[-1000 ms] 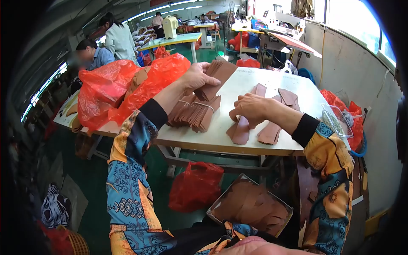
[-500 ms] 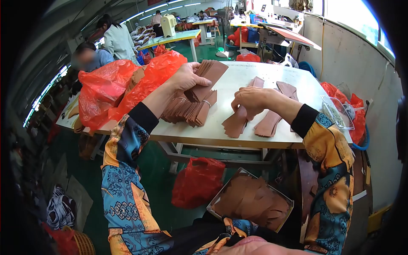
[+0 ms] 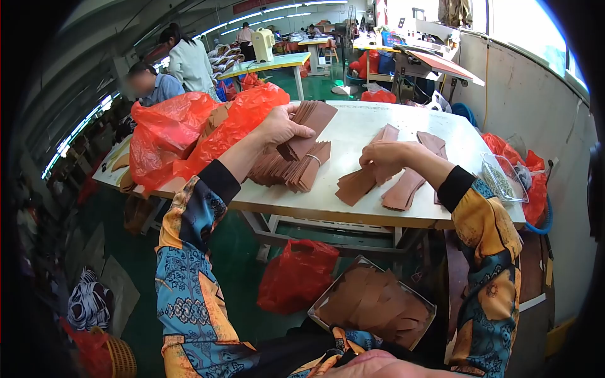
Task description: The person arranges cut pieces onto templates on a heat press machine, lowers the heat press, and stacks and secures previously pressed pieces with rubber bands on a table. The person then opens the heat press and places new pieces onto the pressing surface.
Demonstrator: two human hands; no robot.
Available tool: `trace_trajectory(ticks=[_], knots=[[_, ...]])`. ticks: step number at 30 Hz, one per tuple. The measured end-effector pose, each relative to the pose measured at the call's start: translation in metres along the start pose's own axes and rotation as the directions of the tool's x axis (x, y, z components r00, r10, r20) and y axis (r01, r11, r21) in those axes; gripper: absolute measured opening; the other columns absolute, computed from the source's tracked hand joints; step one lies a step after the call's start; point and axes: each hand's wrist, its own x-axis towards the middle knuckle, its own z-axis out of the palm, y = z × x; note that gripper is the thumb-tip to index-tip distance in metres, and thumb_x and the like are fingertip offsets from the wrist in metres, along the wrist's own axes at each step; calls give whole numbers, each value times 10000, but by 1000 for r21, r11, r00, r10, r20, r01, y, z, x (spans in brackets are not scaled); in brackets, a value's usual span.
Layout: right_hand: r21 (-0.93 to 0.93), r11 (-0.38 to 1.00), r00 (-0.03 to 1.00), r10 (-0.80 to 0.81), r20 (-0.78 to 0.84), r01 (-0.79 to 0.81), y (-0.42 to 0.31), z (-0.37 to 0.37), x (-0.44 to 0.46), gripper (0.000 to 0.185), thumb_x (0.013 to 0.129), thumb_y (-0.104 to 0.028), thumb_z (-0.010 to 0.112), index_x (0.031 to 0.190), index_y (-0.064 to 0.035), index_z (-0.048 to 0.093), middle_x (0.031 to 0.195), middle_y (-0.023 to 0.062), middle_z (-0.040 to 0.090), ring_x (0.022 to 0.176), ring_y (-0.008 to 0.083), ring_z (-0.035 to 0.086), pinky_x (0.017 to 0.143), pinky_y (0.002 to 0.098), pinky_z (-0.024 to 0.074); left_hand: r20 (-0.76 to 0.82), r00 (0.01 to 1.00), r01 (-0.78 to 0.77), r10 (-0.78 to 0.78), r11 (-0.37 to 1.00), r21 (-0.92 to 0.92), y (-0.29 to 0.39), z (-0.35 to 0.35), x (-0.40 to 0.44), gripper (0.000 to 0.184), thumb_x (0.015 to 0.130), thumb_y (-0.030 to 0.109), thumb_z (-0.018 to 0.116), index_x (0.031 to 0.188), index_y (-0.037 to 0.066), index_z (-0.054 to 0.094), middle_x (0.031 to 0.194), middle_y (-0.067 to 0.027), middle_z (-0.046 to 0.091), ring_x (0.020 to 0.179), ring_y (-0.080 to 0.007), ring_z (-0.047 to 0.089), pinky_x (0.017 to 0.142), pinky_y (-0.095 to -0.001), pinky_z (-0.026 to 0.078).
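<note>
My left hand (image 3: 282, 128) is closed round a fanned stack of brown leather-like pieces (image 3: 319, 120), thumb on top. Beneath it on the table lie bundles of similar brown pieces (image 3: 299, 170), at least one tied with a thin white band. My right hand (image 3: 386, 157) is over a loose pile of brown strips (image 3: 357, 186), fingers pinched together on a strip; the fingertips are partly hidden. Just right of that hand rests another small pile of brown strips (image 3: 403, 190), and a further one (image 3: 432, 143) is behind it.
Red plastic bags (image 3: 170, 135) with brown pieces stand on the table's left. A clear plastic tray (image 3: 504, 179) sits at the right edge of the white table (image 3: 315, 205). Below are a box of brown pieces (image 3: 372, 299) and a red bag (image 3: 297, 277). Other people (image 3: 189, 66) are at the back left.
The camera view has shifted slightly, so the table appears lower and further right. My right hand has moved slightly over the loose strips; my left hand still holds its stack.
</note>
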Motion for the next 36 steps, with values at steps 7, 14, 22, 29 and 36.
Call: trace_trajectory(ticks=[7, 14, 22, 29, 36], knots=[[895, 416, 923, 260, -284, 158, -4, -10, -33, 307, 820, -195, 706, 1012, 14, 591, 903, 70, 630, 789, 125, 614, 686, 274, 509, -89, 996, -9, 3, 998, -69, -5, 9, 3, 501, 724, -25, 732, 1171, -49, 507, 994, -120, 620, 833, -174, 644, 675, -309, 578], [744, -286, 771, 449, -452, 603, -51, 23, -15, 252, 960, -142, 494, 1142, 31, 515, 1034, 86, 591, 903, 173, 602, 826, 343, 501, -147, 989, -10, -28, 968, -251, -7, 69, 5, 449, 751, 2, 685, 1135, -40, 456, 947, -132, 615, 817, -207, 643, 660, -345, 564], [750, -422, 811, 527, -255, 510, -69, 44, -12, 153, 936, -88, 484, 1076, -27, 493, 914, 65, 584, 825, 198, 617, 743, 363, 545, -76, 996, -81, 55, 913, -401, -24, 98, 10, 455, 827, 157, 661, 1184, -32, 450, 1045, -118, 597, 910, -174, 619, 830, -304, 501], [911, 266, 733, 542, -412, 315, -56, 54, -13, 222, 843, -143, 612, 947, 51, 641, 844, 96, 665, 694, 159, 582, 638, 304, 478, 30, 999, 29, -22, 961, -273, -24, 102, 16, 720, 667, 87, 825, 1254, -13, 420, 1085, -131, 587, 912, -209, 624, 757, -339, 550], [585, 809, 673, 460, -579, -50, 8, 18, -106, 260, 773, -107, 674, 1015, -11, 683, 900, 127, 698, 832, 211, 668, 778, 302, 517, 99, 970, -236, 220, 781, 579, 2, 100, 15, 782, 624, 169, 771, 1286, -19, 399, 1164, -198, 574, 1058, -282, 582, 898, -331, 476]])
